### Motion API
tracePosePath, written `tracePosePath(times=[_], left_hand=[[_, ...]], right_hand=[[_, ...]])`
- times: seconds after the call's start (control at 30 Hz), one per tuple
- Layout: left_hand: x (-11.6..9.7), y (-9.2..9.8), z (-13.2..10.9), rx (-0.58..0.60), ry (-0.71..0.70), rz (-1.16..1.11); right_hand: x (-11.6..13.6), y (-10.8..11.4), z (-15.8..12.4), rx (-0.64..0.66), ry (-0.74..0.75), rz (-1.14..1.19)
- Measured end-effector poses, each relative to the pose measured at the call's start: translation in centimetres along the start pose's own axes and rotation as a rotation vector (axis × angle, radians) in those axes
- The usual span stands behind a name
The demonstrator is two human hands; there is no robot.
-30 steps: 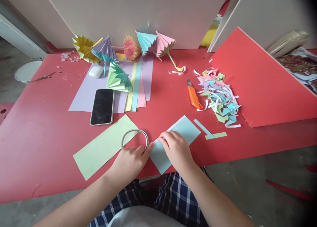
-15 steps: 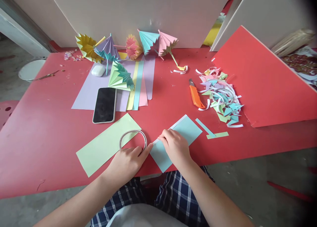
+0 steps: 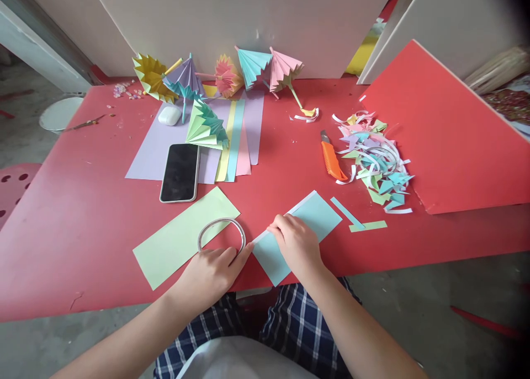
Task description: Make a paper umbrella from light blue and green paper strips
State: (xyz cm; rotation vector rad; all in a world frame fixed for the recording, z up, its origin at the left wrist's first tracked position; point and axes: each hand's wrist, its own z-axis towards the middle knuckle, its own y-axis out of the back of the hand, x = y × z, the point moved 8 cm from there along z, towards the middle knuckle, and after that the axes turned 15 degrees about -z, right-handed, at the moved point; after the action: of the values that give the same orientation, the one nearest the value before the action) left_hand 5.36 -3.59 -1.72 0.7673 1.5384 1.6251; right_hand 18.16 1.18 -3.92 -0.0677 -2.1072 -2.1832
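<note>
My left hand [image 3: 219,263] is closed around the lower side of a roll of tape [image 3: 221,222], its thumb reaching the near corner of a light blue paper rectangle [image 3: 321,216]. A narrow white tape strip [image 3: 302,203] runs along that sheet's upper left edge. The fingers of my right hand [image 3: 295,238] are curled together and pinch or press the strip midway along the edge; their tips are partly hidden. On the left, a light green paper rectangle [image 3: 174,244] lies flat, partly under the tape roll.
A phone [image 3: 180,172] and paper sheets [image 3: 144,161] lie behind. Several folded paper umbrellas [image 3: 253,67] stand at the back. An orange utility knife [image 3: 332,159] lies by a heap of paper scraps [image 3: 383,164] and a leaning red board [image 3: 447,142]. Cut strips [image 3: 368,226] lie right.
The whole view has shifted slightly right. My left hand and the tape roll have drawn back a little from the blue paper; my right hand stays on the strip.
</note>
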Motion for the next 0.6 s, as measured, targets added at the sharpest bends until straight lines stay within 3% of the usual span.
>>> tracePosePath(times=[0.6], left_hand=[[0.35,0.0,-0.46,0.003,0.02,-0.042]], right_hand=[[0.09,0.06,-0.06,-0.019,0.008,-0.018]])
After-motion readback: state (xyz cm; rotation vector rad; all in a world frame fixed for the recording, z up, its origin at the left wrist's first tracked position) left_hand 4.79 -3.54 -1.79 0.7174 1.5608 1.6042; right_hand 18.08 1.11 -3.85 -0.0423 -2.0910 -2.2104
